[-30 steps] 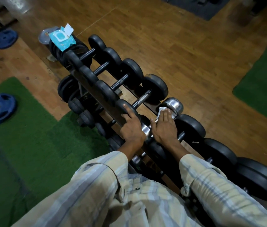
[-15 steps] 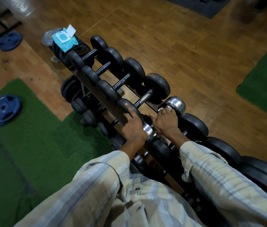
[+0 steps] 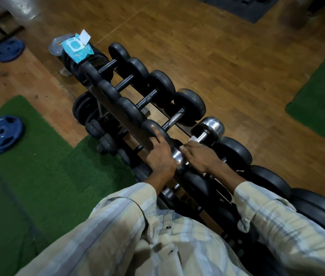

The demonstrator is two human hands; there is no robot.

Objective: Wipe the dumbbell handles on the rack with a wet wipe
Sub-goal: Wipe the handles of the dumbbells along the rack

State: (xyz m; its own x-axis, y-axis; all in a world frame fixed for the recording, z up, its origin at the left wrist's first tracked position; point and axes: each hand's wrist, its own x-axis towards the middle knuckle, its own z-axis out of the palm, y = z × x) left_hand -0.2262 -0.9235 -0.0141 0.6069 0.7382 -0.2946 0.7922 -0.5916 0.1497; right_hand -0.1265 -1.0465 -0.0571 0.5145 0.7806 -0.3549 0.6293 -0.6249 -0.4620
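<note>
Both forearms reach forward and down from striped sleeves point(image 3: 273, 212) to the top tier of the rack point(image 3: 117, 108). The left hand point(image 3: 160, 154) lies palm down, its fingers fairly straight and spread over the near black head of a dumbbell, the fingertips resting on the rubber; it grips nothing. The right hand point(image 3: 201, 156) lies just beside it, palm down over the handle of the chrome dumbbell point(image 3: 210, 128), fingers curled round the bar with the wipe point(image 3: 193, 138) pressed beneath them. Only a small white corner of the wipe shows, poking out past the fingertips toward the far chrome head. The chrome dumbbell's long axis runs from lower left to upper right, crosswise to the rack, which itself runs diagonally from the upper left to the lower right. Its near chrome head point(image 3: 177, 155) shows between the two hands, and its far head lies beyond the right hand's fingertips. The black dumbbells lie parallel to it along the rack. At the far end of the rack a blue wipe pack point(image 3: 76, 49) rests with its flap open. Two blue plates point(image 3: 2, 134) lie on the floor to the left.
</note>
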